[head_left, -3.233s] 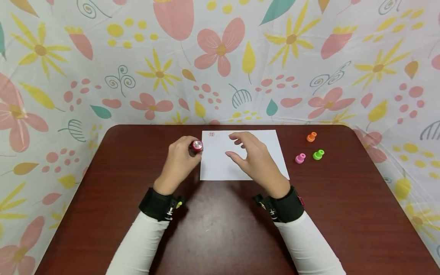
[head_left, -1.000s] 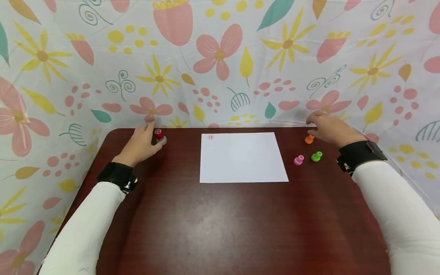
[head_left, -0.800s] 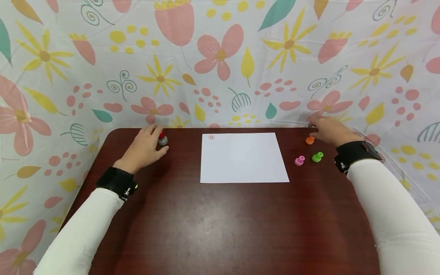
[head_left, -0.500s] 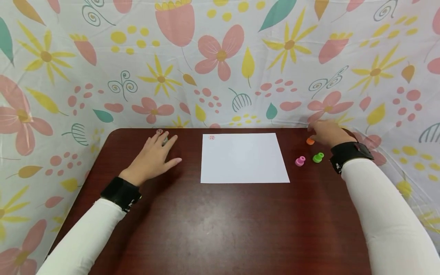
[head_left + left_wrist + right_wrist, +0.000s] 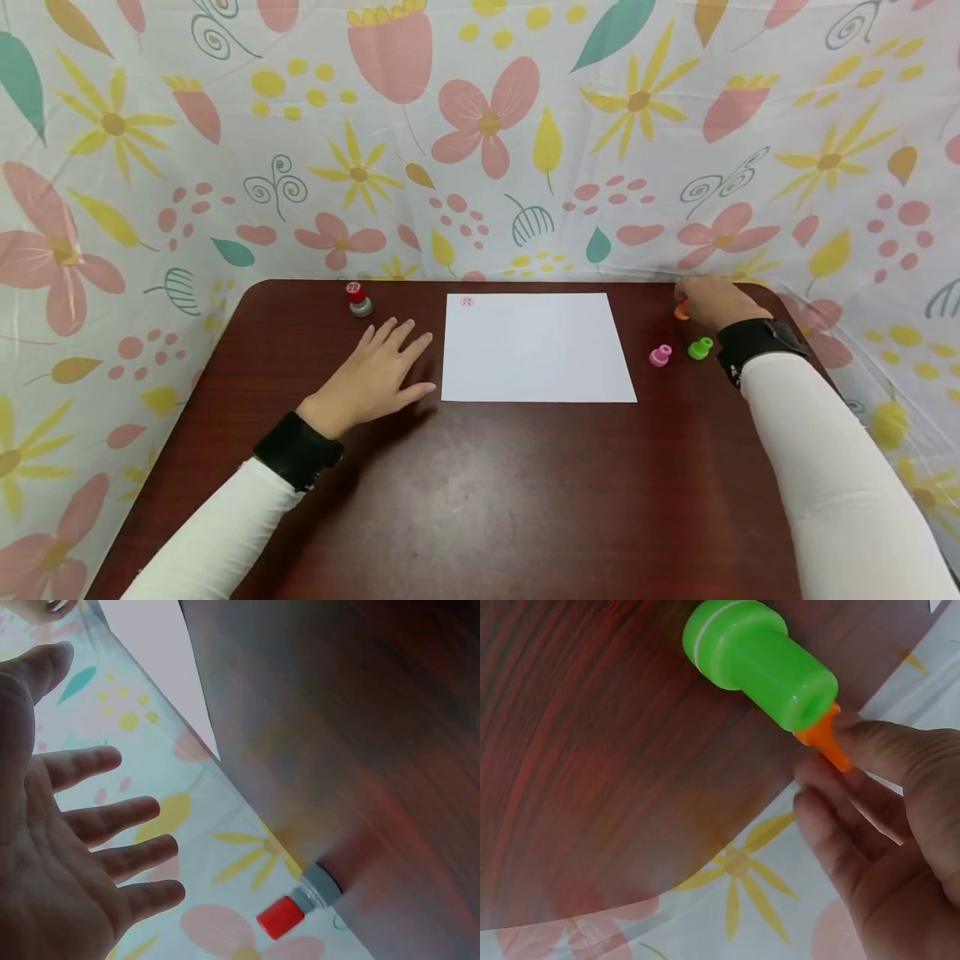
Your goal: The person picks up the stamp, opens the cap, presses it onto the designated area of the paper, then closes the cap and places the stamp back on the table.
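My left hand (image 5: 367,387), fingers spread and straight, is over the table left of the white sheet of paper (image 5: 536,350); it holds nothing. Beyond its fingertips stands a stamp (image 5: 360,305) with a red top and grey base; the left wrist view shows its red handle (image 5: 281,918). A small red print (image 5: 467,302) marks the paper's top left corner. At the far right, my right hand (image 5: 716,300) pinches the narrow handle of a small orange stamp (image 5: 826,739) between thumb and fingers. The hand covers part of this stamp in the head view.
A green stamp (image 5: 701,347) and a pink stamp (image 5: 660,356) stand just in front of the right hand. The dark wooden table (image 5: 517,500) ends at the back against a flower-patterned cloth (image 5: 300,108).
The left hand carried the red-topped stamp from beside the paper to the back left, let go, and drew back toward me. The right hand went from over the paper to the orange stamp.
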The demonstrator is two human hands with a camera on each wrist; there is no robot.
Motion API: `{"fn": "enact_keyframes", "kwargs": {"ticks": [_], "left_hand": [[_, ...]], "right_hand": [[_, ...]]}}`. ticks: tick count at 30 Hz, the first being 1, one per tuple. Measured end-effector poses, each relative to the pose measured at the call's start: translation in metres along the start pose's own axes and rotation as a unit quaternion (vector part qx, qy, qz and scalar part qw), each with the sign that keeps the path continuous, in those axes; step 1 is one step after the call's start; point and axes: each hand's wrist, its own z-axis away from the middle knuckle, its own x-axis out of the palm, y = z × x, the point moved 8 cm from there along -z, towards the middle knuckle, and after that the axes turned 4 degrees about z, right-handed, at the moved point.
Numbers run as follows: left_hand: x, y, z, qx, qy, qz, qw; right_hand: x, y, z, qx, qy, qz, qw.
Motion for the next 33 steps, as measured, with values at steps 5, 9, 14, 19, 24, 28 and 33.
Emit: {"fn": "enact_keyframes", "kwargs": {"ticks": [5,9,14,19,24,28,33], "left_hand": [[0.003,0.007,-0.001,-0.004,0.006,0.015,0.9999],[0.003,0.007,-0.004,-0.015,0.008,0.025,0.9995],[0.001,0.007,-0.006,-0.023,0.017,0.036,0.999],[-0.005,0.012,-0.008,-0.016,0.05,0.042,0.9978],[-0.011,0.02,-0.012,-0.002,0.09,0.053,0.9945],[-0.017,0.024,-0.016,-0.009,0.11,0.084,0.9904],[-0.028,0.03,-0.021,-0.007,0.149,0.126,0.9807]], "right_hand": [[0.006,0.002,-0.001,-0.009,0.011,0.008,1.0],[0.007,0.003,-0.003,-0.018,0.015,0.005,1.0],[-0.003,0.003,-0.004,-0.023,0.012,0.007,1.0],[-0.024,-0.008,-0.001,-0.043,0.042,-0.006,0.998],[-0.042,-0.03,0.009,-0.064,0.091,-0.028,0.993],[-0.053,-0.054,0.02,-0.076,0.129,-0.037,0.988],[-0.064,-0.086,0.037,-0.106,0.197,-0.049,0.973]]}}
